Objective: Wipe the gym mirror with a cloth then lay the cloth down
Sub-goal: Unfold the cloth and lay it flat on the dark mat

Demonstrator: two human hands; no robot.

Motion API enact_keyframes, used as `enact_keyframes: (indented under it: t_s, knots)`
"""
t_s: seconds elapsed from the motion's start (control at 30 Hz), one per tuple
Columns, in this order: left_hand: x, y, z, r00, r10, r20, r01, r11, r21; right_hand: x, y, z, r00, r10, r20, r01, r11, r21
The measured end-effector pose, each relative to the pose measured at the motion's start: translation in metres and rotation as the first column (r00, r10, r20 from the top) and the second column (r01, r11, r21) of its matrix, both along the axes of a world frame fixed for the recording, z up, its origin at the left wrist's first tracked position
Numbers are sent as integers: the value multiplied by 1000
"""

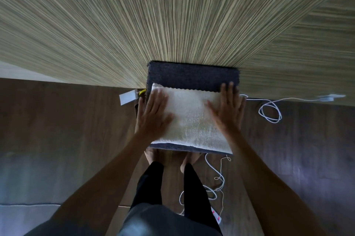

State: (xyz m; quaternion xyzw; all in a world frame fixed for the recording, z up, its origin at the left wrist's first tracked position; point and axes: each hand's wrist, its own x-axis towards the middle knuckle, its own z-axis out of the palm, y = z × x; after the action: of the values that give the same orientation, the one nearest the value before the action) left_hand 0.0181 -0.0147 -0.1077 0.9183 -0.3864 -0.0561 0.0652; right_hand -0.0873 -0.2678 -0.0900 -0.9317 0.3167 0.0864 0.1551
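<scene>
Pressing flat on the white cloth [192, 120], the left hand [153, 114] and the right hand [227, 109] both lie with fingers straight and spread, gripping nothing. The cloth is spread over a dark grey cushion [192, 74] that butts against the striped wood-grain wall [172, 24]. Off to the right, a white cable [269, 111] loops on the dark floor [57, 120].

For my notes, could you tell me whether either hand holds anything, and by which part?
Nothing is gripped: left hand and right hand lie flat, fingers straight, on the cream rectangular terry cloth, at its ends.
</scene>
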Motion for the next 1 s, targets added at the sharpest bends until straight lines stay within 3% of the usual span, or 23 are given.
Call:
enact_keyframes:
  t_s: [0.13,0.2,0.3,0.47,0.53,0.63,0.7,0.73,0.8,0.87,0.97,1.0]
  knots:
    - [-5,8,9,985,137,-102,-130,989,73,-11,-4,11,979,-202,-1,201,975,94]
    - [-11,12,15,937,283,-203,-276,959,62,-24,5,16,918,-395,24,384,904,189]
    - [-35,24,31,801,481,-357,-494,868,60,-57,23,29,819,-571,-61,564,780,272]
    - [-70,35,61,508,666,-546,-738,664,124,-102,60,45,720,-642,-264,692,629,355]
    - [-67,42,61,416,660,-626,-759,631,161,-107,63,45,687,-682,-251,709,553,437]
    - [-53,49,59,381,594,-709,-733,661,160,-108,55,44,604,-769,-208,717,412,562]
    - [-46,51,59,338,558,-757,-728,665,165,-109,50,41,595,-777,-205,721,404,563]
    - [-43,50,59,265,525,-809,-757,633,163,-110,51,39,608,-767,-204,718,422,554]
    - [-41,48,58,33,383,-923,-847,501,178,-109,56,35,601,-772,-208,734,429,527]
    - [-43,45,59,-130,261,-957,-914,342,218,-107,61,32,539,-811,-227,775,373,510]
    - [-48,41,60,-273,133,-953,-938,180,295,-101,73,36,430,-867,-253,767,203,608]
    - [-49,40,61,-302,95,-948,-937,152,314,-98,77,37,426,-875,-230,740,191,644]
